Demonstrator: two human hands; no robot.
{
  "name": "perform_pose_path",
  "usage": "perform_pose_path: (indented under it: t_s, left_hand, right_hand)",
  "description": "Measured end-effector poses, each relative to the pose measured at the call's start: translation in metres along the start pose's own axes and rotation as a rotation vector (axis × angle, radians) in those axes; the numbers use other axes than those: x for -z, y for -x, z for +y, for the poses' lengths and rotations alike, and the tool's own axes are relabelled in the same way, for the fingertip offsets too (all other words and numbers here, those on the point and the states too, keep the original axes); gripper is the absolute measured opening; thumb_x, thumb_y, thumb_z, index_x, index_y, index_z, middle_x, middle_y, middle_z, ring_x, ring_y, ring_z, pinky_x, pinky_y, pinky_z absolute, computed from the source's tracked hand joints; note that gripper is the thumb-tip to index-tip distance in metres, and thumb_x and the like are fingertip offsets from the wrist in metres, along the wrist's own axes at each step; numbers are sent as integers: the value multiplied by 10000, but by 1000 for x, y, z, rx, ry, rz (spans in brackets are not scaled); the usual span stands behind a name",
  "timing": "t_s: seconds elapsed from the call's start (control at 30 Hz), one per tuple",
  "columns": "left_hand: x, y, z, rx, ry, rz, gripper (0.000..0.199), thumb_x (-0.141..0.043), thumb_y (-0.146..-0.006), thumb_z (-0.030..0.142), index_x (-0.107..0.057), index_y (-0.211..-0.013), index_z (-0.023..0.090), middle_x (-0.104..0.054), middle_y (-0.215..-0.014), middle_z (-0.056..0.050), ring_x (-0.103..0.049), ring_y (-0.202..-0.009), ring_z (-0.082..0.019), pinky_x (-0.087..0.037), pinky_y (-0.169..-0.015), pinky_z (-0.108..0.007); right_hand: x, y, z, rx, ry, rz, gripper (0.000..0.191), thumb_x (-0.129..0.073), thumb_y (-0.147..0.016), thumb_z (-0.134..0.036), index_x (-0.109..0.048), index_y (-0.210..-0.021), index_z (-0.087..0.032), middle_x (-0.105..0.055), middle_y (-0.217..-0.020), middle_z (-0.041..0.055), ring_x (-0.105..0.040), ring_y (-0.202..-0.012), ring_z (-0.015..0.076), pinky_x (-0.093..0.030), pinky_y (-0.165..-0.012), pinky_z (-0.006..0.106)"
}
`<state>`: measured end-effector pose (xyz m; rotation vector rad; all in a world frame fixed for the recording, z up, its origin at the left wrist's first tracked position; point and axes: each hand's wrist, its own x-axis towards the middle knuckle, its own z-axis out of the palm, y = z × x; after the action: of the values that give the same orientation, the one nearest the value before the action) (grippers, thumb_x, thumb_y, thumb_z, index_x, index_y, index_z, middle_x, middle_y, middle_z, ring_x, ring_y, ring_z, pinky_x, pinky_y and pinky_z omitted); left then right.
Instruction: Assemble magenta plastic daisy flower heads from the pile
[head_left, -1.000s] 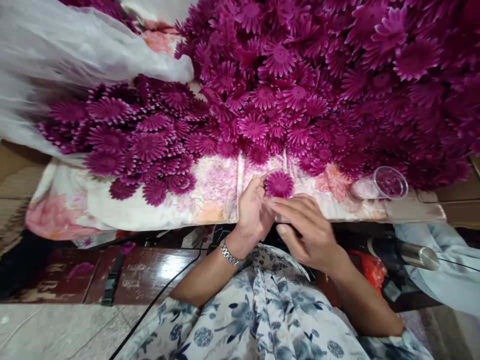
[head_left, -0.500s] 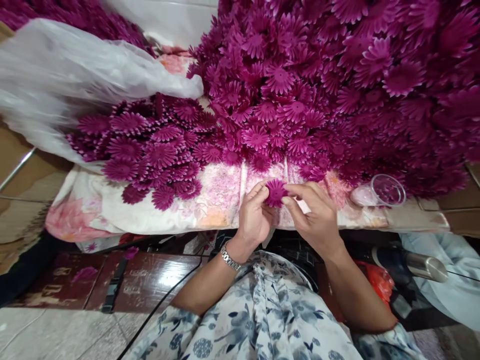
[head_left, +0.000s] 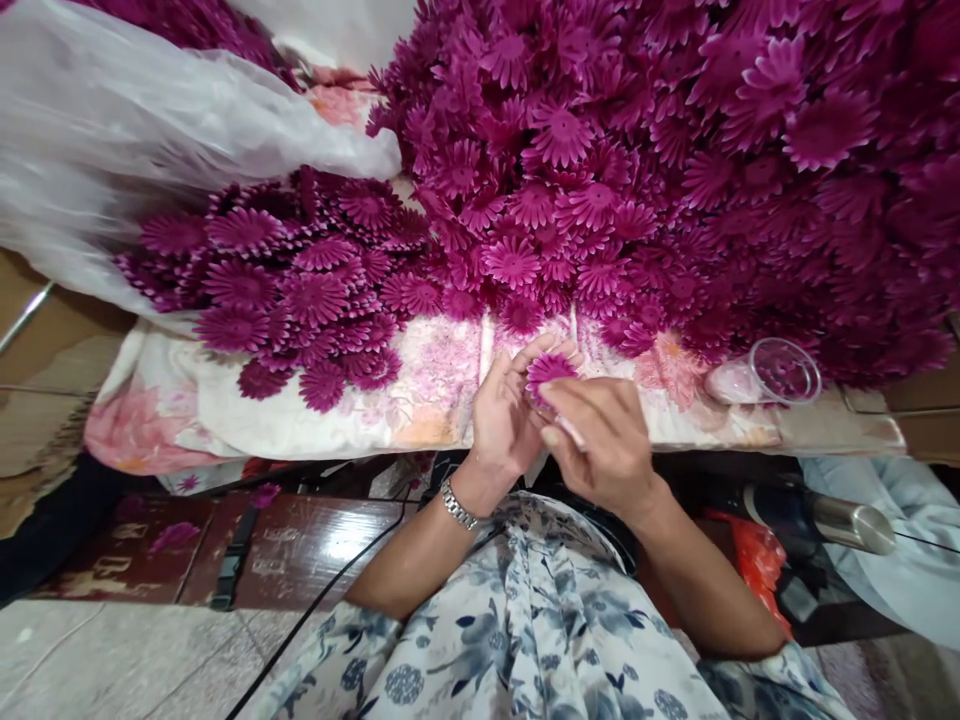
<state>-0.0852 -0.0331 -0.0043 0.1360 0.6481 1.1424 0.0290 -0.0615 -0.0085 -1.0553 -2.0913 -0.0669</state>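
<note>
A single purple flower piece (head_left: 551,374) rests on the fingers of my left hand (head_left: 507,415), which is cupped palm up with a metal watch on its wrist. My right hand (head_left: 606,440) reaches over from the right, its fingers bent and its fingertips at the lower edge of that flower. Whether something small sits between the right fingertips is too blurred to tell. Both hands are above the front edge of a flowered cloth (head_left: 435,400). Behind them lies a large heap of purple flowers (head_left: 592,205), and a smaller pile (head_left: 315,295) is to the left.
A clear plastic cup (head_left: 786,372) lies tipped on the cloth at the right. White plastic sheeting (head_left: 187,120) covers the back left. Below the table edge are a dark red bench (head_left: 300,555), a steel-ended bottle (head_left: 851,524) and a red bag (head_left: 757,560).
My right hand has moved left and down over my left palm. The left fingers have opened out under the flower, which has left the two-handed pinch. The view has shifted slightly.
</note>
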Motion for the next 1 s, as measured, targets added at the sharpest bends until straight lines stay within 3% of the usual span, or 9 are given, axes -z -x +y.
perform_pose_path:
  t_s: [0.1, 0.2, 0.27, 0.37, 0.57, 0.73, 0.87, 1.0]
  left_hand:
    - [2, -1, 1, -11, 0, -44, 481, -315, -917, 448, -634, -1099, 138, -708, -1020, -115, -660, -971, -245, -511, -845, -394]
    - [1, -2, 3, -25, 5, -34, 448, -329, -911, 439, -638, -1056, 149, -703, -1045, -116, -644, -1028, -267, -492, -886, -442]
    - [0, -2, 4, -43, 7, -17, 425, -338, -908, 416, -643, -1028, 144, -706, -1030, -117, -639, -1040, -268, -493, -890, -442]
    - [2, -2, 4, -85, -17, 5, 333, -396, -887, 319, -650, -1007, 141, -711, -1012, -108, -643, -1034, -253, -502, -883, -400]
    - [13, 1, -8, -128, -70, -50, 289, -471, -846, 216, -658, -1057, 153, -701, -1095, -94, -584, -1153, -226, -435, -995, -356]
    - [22, 4, -14, -161, -158, -178, 321, -589, -784, 210, -670, -1089, 151, -666, -1189, -97, -489, -1268, -249, -299, -1120, -383]
    - [27, 2, -15, -146, -201, -224, 414, -668, -734, 162, -646, -1146, 194, -629, -1257, -85, -457, -1298, -249, -275, -1136, -375]
    - [28, 2, -15, -165, -188, -173, 387, -696, -732, 204, -657, -1116, 171, -660, -1202, -105, -515, -1244, -249, -321, -1111, -369]
  right_hand:
    - [-10, 9, -8, 69, -69, -85, 347, -478, -890, -316, -574, -1161, -121, -679, -1105, 126, -571, -983, 249, -445, -864, 443]
    - [-10, 12, -9, 48, -217, -66, 292, -482, -882, -273, -605, -1109, -136, -694, -1069, 114, -577, -1005, 245, -452, -893, 459]
    - [-3, 9, -7, 2, -308, -21, 239, -513, -863, -207, -617, -1073, -162, -703, -996, 94, -597, -960, 216, -485, -855, 416]
    - [5, 1, 0, -150, -248, 70, 195, -560, -838, -140, -625, -1015, -185, -677, -884, 68, -607, -839, 168, -505, -770, 341]
    - [-14, -7, 16, -316, -172, -58, 157, -631, -817, -287, -587, -922, -178, -597, -801, 44, -577, -733, 152, -505, -675, 294]
    - [-18, -7, 22, -368, -275, -60, 146, -635, -790, -180, -508, -722, -204, -520, -677, -35, -499, -593, 97, -432, -568, 228]
    - [-19, -6, 18, -326, -231, -23, 148, -542, -807, -84, -509, -719, -198, -513, -652, -33, -508, -602, 101, -422, -575, 227]
    - [-18, -5, 24, -247, -144, -5, 121, -480, -858, -103, -567, -828, -181, -588, -711, 11, -569, -672, 126, -456, -613, 246]
